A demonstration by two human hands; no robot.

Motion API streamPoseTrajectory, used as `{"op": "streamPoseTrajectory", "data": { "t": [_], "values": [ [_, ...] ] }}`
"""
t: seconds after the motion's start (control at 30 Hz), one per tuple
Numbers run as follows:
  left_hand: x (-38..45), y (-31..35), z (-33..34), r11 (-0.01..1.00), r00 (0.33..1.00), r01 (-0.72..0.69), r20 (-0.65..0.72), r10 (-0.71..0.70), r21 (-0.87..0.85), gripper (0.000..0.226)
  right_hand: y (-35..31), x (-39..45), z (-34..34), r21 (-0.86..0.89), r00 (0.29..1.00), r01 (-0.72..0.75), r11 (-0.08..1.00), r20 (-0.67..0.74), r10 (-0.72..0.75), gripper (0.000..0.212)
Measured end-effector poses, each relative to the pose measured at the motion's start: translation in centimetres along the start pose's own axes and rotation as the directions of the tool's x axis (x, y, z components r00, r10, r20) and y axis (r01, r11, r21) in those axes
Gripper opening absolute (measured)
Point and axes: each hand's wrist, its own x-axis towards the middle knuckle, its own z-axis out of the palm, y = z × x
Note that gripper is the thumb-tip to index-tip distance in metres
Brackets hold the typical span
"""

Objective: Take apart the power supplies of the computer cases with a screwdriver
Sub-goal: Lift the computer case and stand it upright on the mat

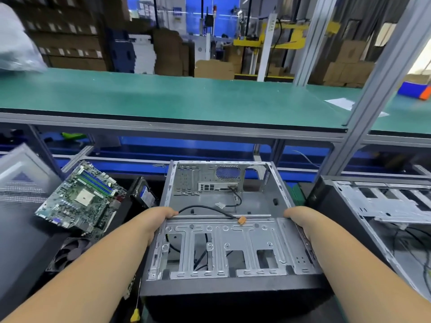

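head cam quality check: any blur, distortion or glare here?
Head view: wide-angle bends the bench edge and tilts the post; left edge is motion-smeared, white bag and panel soft; case, left hand and right hand sharp; backlit windows behind, no harsh glare on the metal.

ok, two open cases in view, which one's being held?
The middle case, gutted, with a loose black cable inside. The left hand and right hand grip its sides. The other case, at far right, is untouched.
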Motion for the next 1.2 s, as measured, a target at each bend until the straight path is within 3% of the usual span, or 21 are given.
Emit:
{"op": "streamPoseTrajectory", "data": {
  "t": [0.13, 0.23, 0.3, 0.37, 0.43, 0.57, 0.7, 0.8, 0.87, 0.9, 0.93, 0.97, 1.0, 1.1, 1.2],
  "values": [
    [0.1, -0.4, -0.5, 0.999, 0.999, 0.051, 0.005, -0.051, -0.016, 0.035, 0.6, 0.1, -0.1, -0.041, 0.999, -0.034, 0.999, -0.032, 0.033, 0.031],
    [0.2, 0.9, -0.9, 0.996, 1.000, -0.004, 0.020, 0.006, -0.093, 0.031, 0.2, -0.1, -1.8, 0.019, 0.995, -0.039, 0.999, -0.092, 0.041, 0.017],
    [0.2, 2.4, -1.0, 0.984, 0.998, -0.050, 0.023, 0.054, -0.169, 0.033, -0.6, 0.1, -3.0, 0.076, 0.990, 0.006, 0.997, -0.144, 0.005, 0.015],
    [0.4, 4.0, -1.2, 0.968, 0.992, -0.117, 0.016, 0.124, -0.222, 0.050, -1.4, 0.0, -3.6, 0.167, 0.979, 0.113, 0.979, -0.188, -0.081, 0.011],
    [0.5, 5.2, -1.2, 0.945, 0.981, -0.183, 0.017, 0.195, -0.270, 0.068, -1.4, 0.0, -3.7, 0.269, 0.962, 0.218, 0.938, -0.221, -0.160, 0.015],
    [0.7, 5.5, -0.7, 0.914, 0.934, -0.348, 0.011, 0.358, -0.208, 0.052, -0.5, -0.1, -3.1, 0.355, 0.910, 0.380, 0.854, -0.309, -0.276, 0.016],
    [0.9, 4.5, 0.2, 0.874, 0.891, -0.447, -0.004, 0.455, -0.190, 0.060, 1.4, 0.2, -2.9, 0.374, 0.908, 0.398, 0.838, -0.291, -0.301, 0.025],
    [1.2, 3.9, 0.5, 0.877, 0.892, -0.449, -0.033, 0.451, -0.170, 0.059, 2.6, 0.5, -2.5, 0.391, 0.905, 0.417, 0.820, -0.258, -0.338, 0.031],
    [1.3, 3.5, 0.6, 0.877, 0.893, -0.447, -0.041, 0.447, -0.175, 0.063, 3.1, 0.1, -1.8, 0.252, 0.820, 0.479, 0.841, -0.471, -0.326, 0.054],
    [1.3, 3.5, 0.8, 0.875, 0.892, -0.450, -0.043, 0.450, -0.180, 0.064, 3.1, -0.5, -1.3, 0.143, 0.696, 0.533, 0.834, -0.634, -0.336, 0.060],
    [1.3, 3.5, 0.9, 0.872, 0.889, -0.455, -0.043, 0.455, -0.182, 0.064, 2.9, -1.2, -0.7, 0.014, 0.525, 0.607, 0.795, -0.758, -0.388, 0.057],
    [1.3, 3.7, 1.0, 0.869, 0.887, -0.458, -0.040, 0.459, -0.187, 0.063, 2.4, -2.2, -0.1, -0.125, 0.380, 0.664, 0.737, -0.793, -0.476, 0.049],
    [1.2, 3.9, 1.0, 0.867, 0.886, -0.459, -0.034, 0.462, -0.193, 0.062, 1.6, -3.0, 0.5, -0.252, 0.310, 0.695, 0.674, -0.741, -0.596, 0.042],
    [1.1, 4.3, 1.1, 0.860, 0.881, -0.468, -0.031, 0.472, -0.202, 0.061, -0.6, -4.5, 2.8, -0.499, 0.318, 0.722, 0.478, -0.375, -0.871, 0.034],
    [1.1, 4.1, 1.2, 0.855, 0.875, -0.480, -0.040, 0.482, -0.195, 0.060, -1.6, -4.6, 5.0, -0.564, 0.356, 0.727, 0.391, -0.177, -0.917, 0.041]
  ]
}}
